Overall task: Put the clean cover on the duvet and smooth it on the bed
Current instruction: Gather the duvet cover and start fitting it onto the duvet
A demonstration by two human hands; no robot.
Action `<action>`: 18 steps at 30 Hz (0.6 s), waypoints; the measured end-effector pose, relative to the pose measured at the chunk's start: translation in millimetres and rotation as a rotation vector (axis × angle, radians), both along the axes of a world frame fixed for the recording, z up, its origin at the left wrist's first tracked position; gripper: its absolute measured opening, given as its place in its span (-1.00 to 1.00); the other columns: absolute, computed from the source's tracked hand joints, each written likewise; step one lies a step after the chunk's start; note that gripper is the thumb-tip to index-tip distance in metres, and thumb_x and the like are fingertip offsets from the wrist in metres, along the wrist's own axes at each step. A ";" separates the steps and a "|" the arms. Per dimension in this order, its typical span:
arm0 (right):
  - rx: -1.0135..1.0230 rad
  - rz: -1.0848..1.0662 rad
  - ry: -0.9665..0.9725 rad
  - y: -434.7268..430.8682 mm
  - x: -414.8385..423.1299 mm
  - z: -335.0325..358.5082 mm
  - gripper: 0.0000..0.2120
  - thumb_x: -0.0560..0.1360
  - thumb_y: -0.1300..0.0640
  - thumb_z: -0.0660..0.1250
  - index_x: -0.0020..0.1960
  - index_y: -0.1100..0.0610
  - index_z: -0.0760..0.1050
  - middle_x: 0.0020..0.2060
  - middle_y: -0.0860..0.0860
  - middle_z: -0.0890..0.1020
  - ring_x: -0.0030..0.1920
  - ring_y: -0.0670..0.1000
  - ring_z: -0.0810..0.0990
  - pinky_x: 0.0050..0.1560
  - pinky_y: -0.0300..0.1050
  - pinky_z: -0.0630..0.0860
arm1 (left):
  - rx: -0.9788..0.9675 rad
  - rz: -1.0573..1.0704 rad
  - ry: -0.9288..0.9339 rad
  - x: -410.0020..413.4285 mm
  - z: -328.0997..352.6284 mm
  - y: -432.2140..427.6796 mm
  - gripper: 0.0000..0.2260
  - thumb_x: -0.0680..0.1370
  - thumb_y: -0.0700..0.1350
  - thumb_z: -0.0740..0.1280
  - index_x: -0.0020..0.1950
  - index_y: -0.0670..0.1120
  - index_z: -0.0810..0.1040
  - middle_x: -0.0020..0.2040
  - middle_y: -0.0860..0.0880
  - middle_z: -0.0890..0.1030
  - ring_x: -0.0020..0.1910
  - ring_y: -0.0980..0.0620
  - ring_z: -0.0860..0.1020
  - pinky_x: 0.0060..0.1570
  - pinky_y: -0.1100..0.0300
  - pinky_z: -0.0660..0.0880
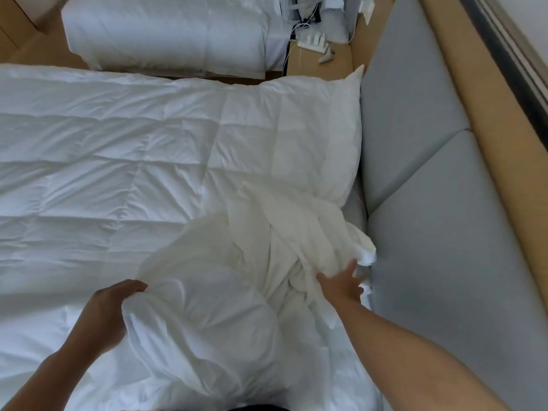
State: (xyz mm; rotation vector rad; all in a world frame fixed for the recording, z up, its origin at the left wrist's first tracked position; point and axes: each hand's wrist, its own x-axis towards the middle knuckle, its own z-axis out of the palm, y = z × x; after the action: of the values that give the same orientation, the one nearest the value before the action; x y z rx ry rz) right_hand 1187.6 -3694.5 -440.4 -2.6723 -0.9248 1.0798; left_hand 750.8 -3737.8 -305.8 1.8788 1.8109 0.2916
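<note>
The cover [281, 232] is bunched on the duvet's [103, 143] near right corner, directly ahead of the right hand [341, 283]. Its thumb is spread and its fingers are buried in the folds, so a grip cannot be confirmed. A fold at the bunch's left edge is gripped by the left hand [112, 307], fingers curled. The duvet is spread flat, leftward and ahead, with the bed hidden beneath. A grey bench [430, 262] is seen alongside, right.

Duvet [118, 143]: quilted white cloth, matt, puffy. Cover [284, 232]: thin crumpled cloth. Headboard panel [421, 179]: smooth grey padding. Frame [474, 93]: light wood.
</note>
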 end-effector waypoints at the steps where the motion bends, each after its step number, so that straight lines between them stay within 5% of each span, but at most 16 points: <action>1: -0.055 -0.053 0.091 -2.5 5.6 -7.7 -0.23 0.52 -0.12 0.39 0.57 0.12 0.12 0.46 0.22 0.34 0.35 0.28 0.44 0.28 0.17 0.49 | -0.006 -0.006 0.016 -0.6 -0.4 1.0 -0.48 0.20 -0.63 0.42 -0.08 -0.07 0.71 -0.08 0.63 0.48 -0.25 0.03 0.64 -0.13 0.64 0.31; 5: 0.012 0.079 0.073 17.1 34.0 -5.4 -0.57 0.66 -0.02 0.23 0.36 0.28 0.41 0.29 0.26 0.54 0.29 0.28 0.50 0.27 0.07 0.46 | -0.069 0.010 0.053 -4.7 -3.2 5.5 -0.44 0.27 -0.53 0.48 -0.12 0.16 0.62 -0.21 0.39 0.60 -0.24 -0.06 0.66 -0.18 0.51 0.39; 8: 0.132 0.209 0.046 49.3 74.9 24.3 -0.56 0.63 -0.08 0.28 0.27 0.28 0.49 0.16 0.27 0.60 0.17 0.26 0.56 0.06 0.00 0.46 | -0.053 -0.013 0.062 -4.8 -3.1 5.9 -0.52 0.24 -0.56 0.48 -0.08 -0.03 0.71 -0.06 0.62 0.49 -0.28 -0.06 0.63 -0.19 0.66 0.29; 11: 0.179 0.383 -0.070 110.3 121.2 74.9 -0.47 0.50 -0.25 0.38 0.03 0.27 0.54 -0.06 0.26 0.62 -0.04 0.23 0.60 -0.16 -0.04 0.36 | -0.045 0.008 0.061 -5.8 -3.2 6.6 -0.54 0.24 -0.56 0.48 -0.08 -0.05 0.71 -0.23 0.46 0.57 -0.28 -0.07 0.65 -0.20 0.66 0.30; 16: 0.669 0.280 -0.367 213.0 146.9 184.4 -0.60 0.60 -0.06 0.34 0.17 0.29 0.53 0.14 0.29 0.61 0.16 0.28 0.56 0.09 0.06 0.43 | -0.009 0.004 0.117 5.3 1.9 5.4 -0.48 0.22 -0.61 0.47 -0.08 -0.04 0.70 -0.23 0.11 0.66 -0.24 -0.22 0.70 -0.17 0.70 0.25; 18: 0.717 0.257 -0.312 229.0 131.6 196.1 -0.51 0.58 -0.09 0.37 0.36 0.20 0.43 0.30 0.21 0.52 0.29 0.23 0.49 0.23 0.02 0.39 | 0.022 0.014 0.089 10.6 6.1 3.2 -0.48 0.21 -0.63 0.45 -0.07 -0.08 0.71 -0.23 0.28 0.65 -0.25 -0.16 0.68 -0.16 0.72 0.24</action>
State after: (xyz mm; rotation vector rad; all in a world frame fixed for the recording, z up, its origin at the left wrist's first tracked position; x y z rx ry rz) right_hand 1319.2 -3465.4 -244.3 -2.1673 -1.4086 0.2528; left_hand 761.4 -3734.6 -299.7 1.9224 1.8872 0.2367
